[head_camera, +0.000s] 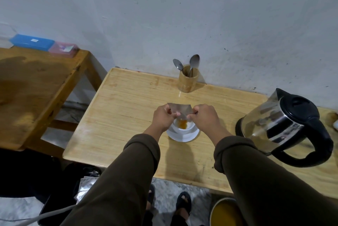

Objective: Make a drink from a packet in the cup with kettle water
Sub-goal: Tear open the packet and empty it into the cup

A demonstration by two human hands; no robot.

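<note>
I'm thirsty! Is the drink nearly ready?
Not yet. Orange powder is already in the cup. Both hands, left hand and right hand, hold the packet over it. The kettle stands beside, unpoured, and the spoons wait in their holder.

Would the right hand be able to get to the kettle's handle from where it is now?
Probably yes, once it lets go. The right hand is pinching the packet over the cup; the kettle stands to its right, handle turned towards the person, with bare table between.
</note>
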